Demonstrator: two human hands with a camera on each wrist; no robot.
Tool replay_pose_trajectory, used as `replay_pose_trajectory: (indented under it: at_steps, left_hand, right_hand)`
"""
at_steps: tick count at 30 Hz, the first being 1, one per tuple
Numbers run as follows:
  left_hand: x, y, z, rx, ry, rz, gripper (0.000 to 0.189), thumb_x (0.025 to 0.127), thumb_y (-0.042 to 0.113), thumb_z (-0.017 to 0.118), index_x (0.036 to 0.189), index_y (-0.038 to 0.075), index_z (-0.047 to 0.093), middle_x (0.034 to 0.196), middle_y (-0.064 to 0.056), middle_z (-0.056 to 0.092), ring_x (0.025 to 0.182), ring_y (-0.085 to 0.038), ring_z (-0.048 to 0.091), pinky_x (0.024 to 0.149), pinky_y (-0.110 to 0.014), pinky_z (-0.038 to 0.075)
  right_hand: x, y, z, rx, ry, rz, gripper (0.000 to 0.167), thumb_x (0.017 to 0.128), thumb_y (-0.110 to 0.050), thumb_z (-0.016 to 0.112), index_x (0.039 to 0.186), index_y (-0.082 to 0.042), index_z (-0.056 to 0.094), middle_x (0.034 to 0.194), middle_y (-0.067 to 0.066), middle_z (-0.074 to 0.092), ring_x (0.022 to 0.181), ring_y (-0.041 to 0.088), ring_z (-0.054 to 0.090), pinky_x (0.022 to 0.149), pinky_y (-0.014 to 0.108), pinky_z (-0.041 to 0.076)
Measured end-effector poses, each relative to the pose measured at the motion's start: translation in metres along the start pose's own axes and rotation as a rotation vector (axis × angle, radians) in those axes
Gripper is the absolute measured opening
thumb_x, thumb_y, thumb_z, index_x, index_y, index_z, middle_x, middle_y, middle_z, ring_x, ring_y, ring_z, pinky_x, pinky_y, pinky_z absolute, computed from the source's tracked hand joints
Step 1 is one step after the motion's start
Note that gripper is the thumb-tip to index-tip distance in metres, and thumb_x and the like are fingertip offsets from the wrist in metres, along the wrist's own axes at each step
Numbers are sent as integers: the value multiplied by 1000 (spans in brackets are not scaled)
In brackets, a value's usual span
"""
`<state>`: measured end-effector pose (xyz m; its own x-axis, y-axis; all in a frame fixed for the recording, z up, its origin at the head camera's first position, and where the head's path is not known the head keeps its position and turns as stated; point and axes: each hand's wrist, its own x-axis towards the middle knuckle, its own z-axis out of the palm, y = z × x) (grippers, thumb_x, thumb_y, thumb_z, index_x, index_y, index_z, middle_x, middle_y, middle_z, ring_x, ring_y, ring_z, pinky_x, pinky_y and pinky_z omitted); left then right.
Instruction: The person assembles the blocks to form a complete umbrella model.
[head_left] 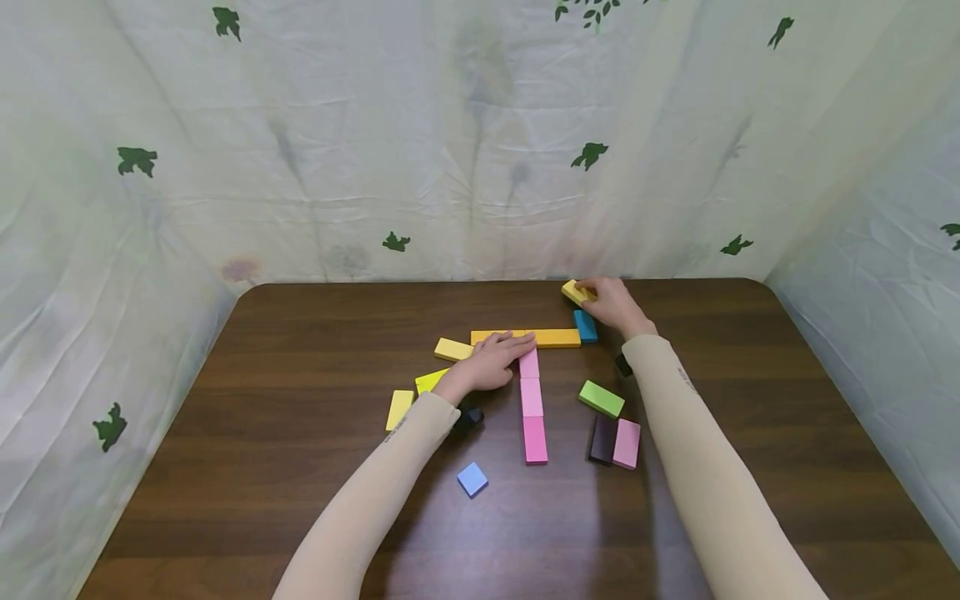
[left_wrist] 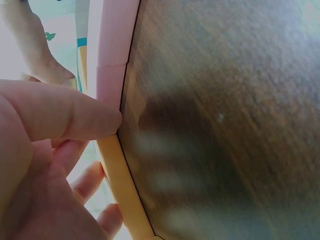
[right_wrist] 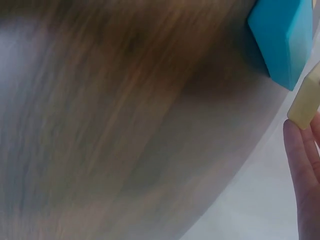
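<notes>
My right hand (head_left: 613,307) pinches a pale yellow block (head_left: 572,291) between thumb and fingers at the table's back edge. Just in front of that block, a blue block (head_left: 585,327) touches the right end of a row of orange blocks (head_left: 558,338). My left hand (head_left: 491,362) rests over this row, its fingers extended. In the left wrist view the thumb (left_wrist: 95,115) touches where a pink block (left_wrist: 110,82) meets an orange block (left_wrist: 122,175), with other fingers (left_wrist: 89,182) along the orange one's far side. A column of pink blocks (head_left: 532,397) runs from the row toward me.
Yellow blocks (head_left: 400,408) lie left of my left hand. Right of the pink column are a green block (head_left: 602,399), a black block (head_left: 602,439) and a loose pink block (head_left: 626,443). A light blue square block (head_left: 472,480) lies nearer me. A white curtain (head_left: 480,167) hangs behind the table.
</notes>
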<state>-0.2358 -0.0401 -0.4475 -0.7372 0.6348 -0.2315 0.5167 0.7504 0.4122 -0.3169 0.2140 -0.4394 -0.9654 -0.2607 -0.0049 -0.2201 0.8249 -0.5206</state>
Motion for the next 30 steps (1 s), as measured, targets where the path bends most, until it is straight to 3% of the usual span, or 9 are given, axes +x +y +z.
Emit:
replay_pose_trajectory:
  at_steps: [18, 26, 30]
  left_hand:
    - [1, -2, 2, -2, 5, 3, 62, 93, 5, 48, 151, 21, 32, 157, 7, 22, 142, -27, 16, 108, -57, 15]
    - [1, -2, 3, -2, 10, 5, 62, 93, 5, 48, 151, 21, 33, 156, 7, 22, 142, -27, 16, 108, -58, 16]
    - [0, -2, 2, -1, 8, 4, 62, 93, 5, 48, 151, 21, 32, 157, 7, 22, 142, -27, 16, 108, -57, 16]
  right_hand:
    - [8, -4, 12, -4, 25, -15, 36, 91, -3, 59, 125, 6, 58, 127, 24, 56, 112, 35, 52, 98, 47, 39]
    - [10, -6, 16, -18, 23, -14, 32, 91, -1, 56, 122, 8, 60, 121, 24, 59, 102, 34, 53, 94, 46, 41]
    - [10, -5, 16, -31, 28, -25, 30, 91, 2, 53, 119, 8, 63, 117, 23, 61, 92, 32, 51, 86, 43, 43]
